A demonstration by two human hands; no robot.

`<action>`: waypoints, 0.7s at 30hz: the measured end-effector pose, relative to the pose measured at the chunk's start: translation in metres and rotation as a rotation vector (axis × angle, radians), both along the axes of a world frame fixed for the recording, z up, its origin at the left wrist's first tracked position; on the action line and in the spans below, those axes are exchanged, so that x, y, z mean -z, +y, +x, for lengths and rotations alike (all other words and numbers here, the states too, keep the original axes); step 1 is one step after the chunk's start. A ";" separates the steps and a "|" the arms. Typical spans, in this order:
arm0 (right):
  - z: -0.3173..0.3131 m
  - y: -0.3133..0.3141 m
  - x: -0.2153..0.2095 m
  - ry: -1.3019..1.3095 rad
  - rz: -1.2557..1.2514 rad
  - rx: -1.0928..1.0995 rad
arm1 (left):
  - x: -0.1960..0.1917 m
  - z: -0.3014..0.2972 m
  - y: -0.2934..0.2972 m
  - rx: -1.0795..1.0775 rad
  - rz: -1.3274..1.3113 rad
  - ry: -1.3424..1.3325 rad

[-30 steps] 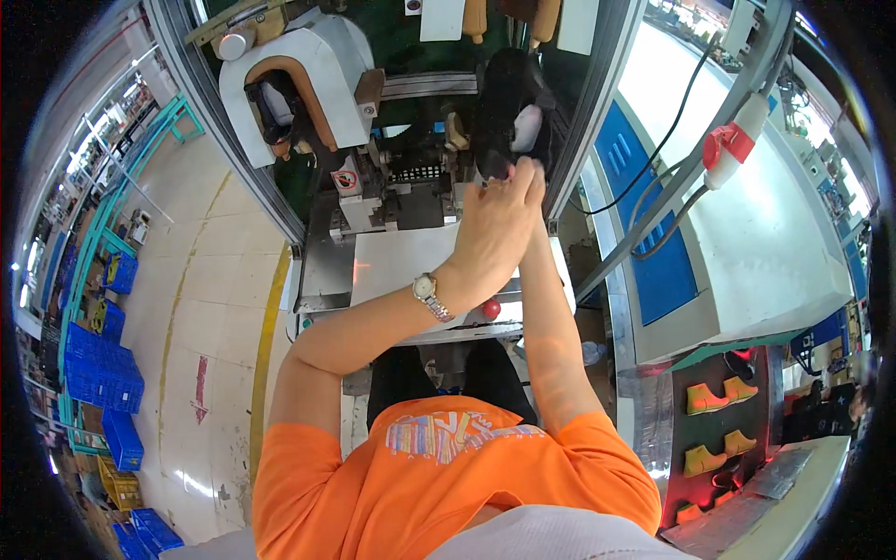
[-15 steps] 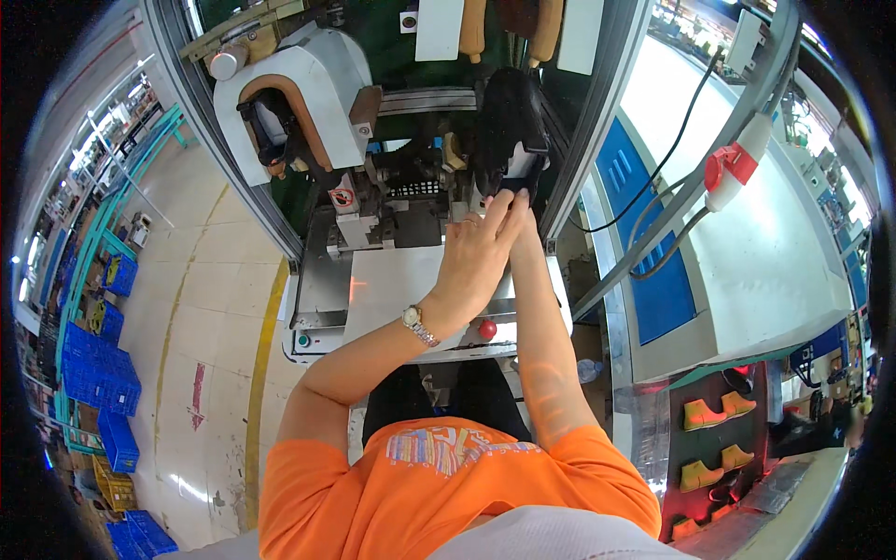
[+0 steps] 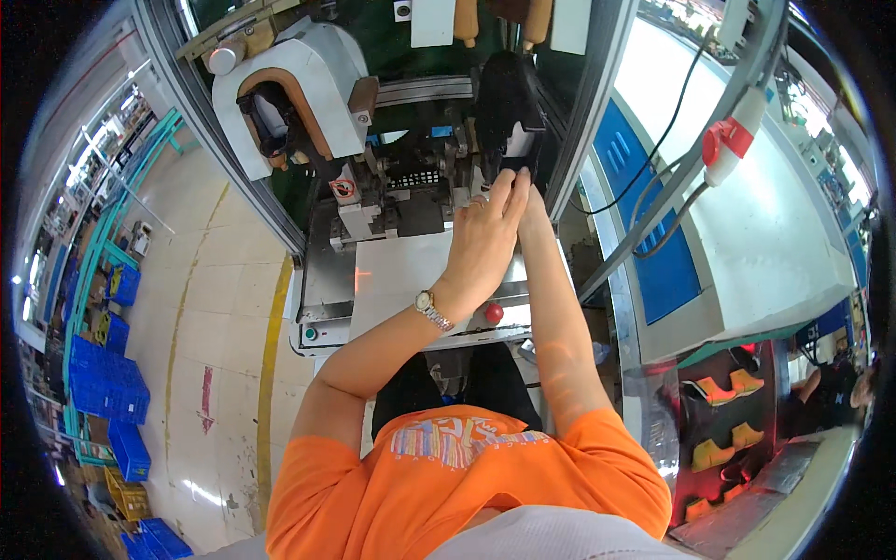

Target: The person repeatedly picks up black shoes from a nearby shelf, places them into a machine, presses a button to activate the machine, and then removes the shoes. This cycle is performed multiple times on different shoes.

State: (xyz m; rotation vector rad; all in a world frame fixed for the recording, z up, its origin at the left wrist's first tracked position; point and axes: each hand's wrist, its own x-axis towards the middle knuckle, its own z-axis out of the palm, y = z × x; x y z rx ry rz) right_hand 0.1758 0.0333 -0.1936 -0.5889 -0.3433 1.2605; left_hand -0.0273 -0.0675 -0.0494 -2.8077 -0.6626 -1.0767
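Note:
A black shoe upper with a pale patch inside sits on the right-hand station of the machine. My left hand, wearing a wristwatch, reaches across to its near edge, fingers bent together against it. Beside it, my right hand meets the same edge; its fingers are partly hidden by the left ones. Both hands appear to pinch the upper there. At the left station, another black upper rests inside a white, arch-shaped housing with a brown lining.
A pale plate forms the machine's front ledge, with a red button and a green button nearby. Metal posts flank the machine. Right: a white cabinet, a red-and-white plug and yellow shoes under red light. Blue crates stand left.
The view has shifted slightly. Both hands stay together at the near edge of the black shoe upper, with little change in their grip.

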 end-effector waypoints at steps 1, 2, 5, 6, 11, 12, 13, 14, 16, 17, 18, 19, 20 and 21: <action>0.007 -0.008 0.007 -0.090 0.011 0.050 | -0.001 -0.001 -0.001 0.005 0.002 0.000; 0.007 -0.019 0.010 -0.179 0.019 0.090 | -0.001 -0.002 0.001 -0.001 0.003 0.001; -0.021 -0.081 0.019 -0.582 -0.314 0.684 | -0.001 -0.013 0.006 -0.038 0.025 0.020; 0.012 -0.112 0.057 -0.763 -0.416 0.857 | -0.005 -0.005 0.001 0.000 0.037 0.010; 0.007 -0.230 0.162 -1.176 -1.158 0.507 | -0.006 -0.013 0.005 -0.011 0.043 0.018; 0.007 -0.238 0.182 -1.134 -0.967 0.495 | -0.005 -0.012 0.005 -0.003 0.053 0.011; 0.018 -0.243 0.208 -0.942 -0.897 0.577 | -0.007 -0.006 0.002 0.033 0.061 0.000; 0.017 -0.240 0.210 -0.913 -0.917 0.585 | -0.008 -0.006 0.001 0.031 0.056 0.005; 0.020 -0.237 0.212 -0.900 -1.017 0.582 | -0.006 -0.001 0.000 0.026 0.051 0.024; 0.016 -0.233 0.207 -0.932 -1.036 0.566 | -0.006 -0.002 0.002 0.008 0.053 0.042; 0.010 -0.231 0.199 -0.967 -1.055 0.546 | -0.005 -0.005 0.003 0.000 0.050 0.042; 0.004 -0.230 0.190 -1.002 -1.075 0.528 | -0.004 -0.006 0.004 -0.006 0.046 0.042; -0.013 -0.226 0.161 -0.739 -0.953 0.469 | -0.002 -0.014 0.007 -0.040 0.038 0.040; -0.022 -0.223 0.133 -0.478 -0.836 0.425 | -0.002 -0.017 0.009 -0.049 0.021 0.036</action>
